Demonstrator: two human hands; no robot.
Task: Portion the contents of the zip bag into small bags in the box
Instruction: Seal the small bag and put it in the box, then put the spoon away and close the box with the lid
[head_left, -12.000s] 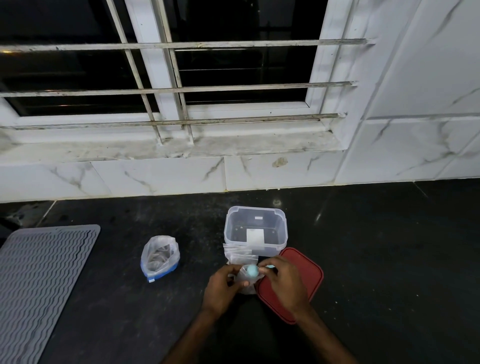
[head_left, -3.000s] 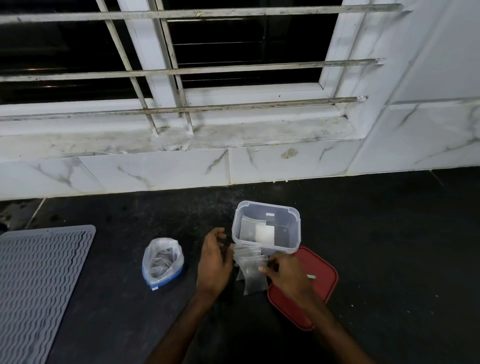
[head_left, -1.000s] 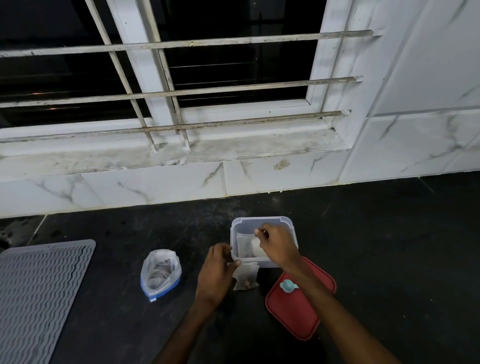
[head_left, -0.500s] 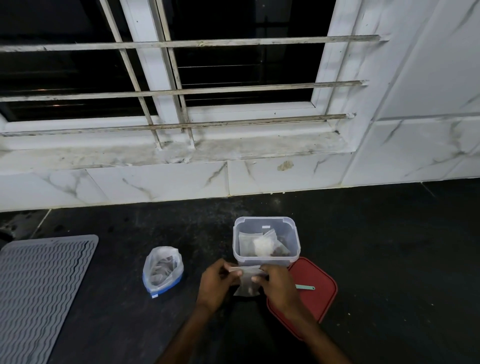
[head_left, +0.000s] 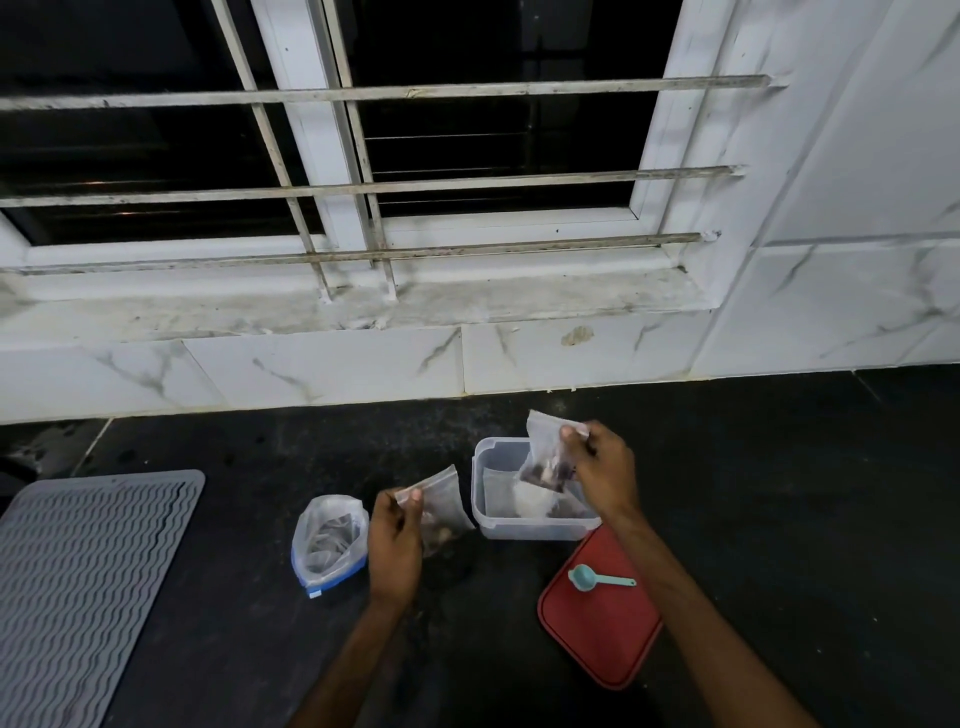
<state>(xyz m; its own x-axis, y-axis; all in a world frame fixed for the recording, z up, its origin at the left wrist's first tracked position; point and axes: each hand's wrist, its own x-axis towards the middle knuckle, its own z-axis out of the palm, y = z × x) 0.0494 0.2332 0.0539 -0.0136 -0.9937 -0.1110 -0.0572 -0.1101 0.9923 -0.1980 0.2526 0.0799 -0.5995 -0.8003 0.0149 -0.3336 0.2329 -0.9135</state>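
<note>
Left hand (head_left: 395, 543) grip pinches one small bag (head_left: 445, 500); right hand (head_left: 603, 470) pinches second bag (head_left: 543, 448) over one box (head_left: 535, 531).

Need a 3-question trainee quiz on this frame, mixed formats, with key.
1. True or false: the teal scoop lies on the red lid.
2. The right hand holds its small bag over: A) the red lid B) the clear box C) the teal scoop.
3. Fill in: the zip bag stands to the ____ of the left hand.
Key: 1 true; 2 B; 3 left.
</note>
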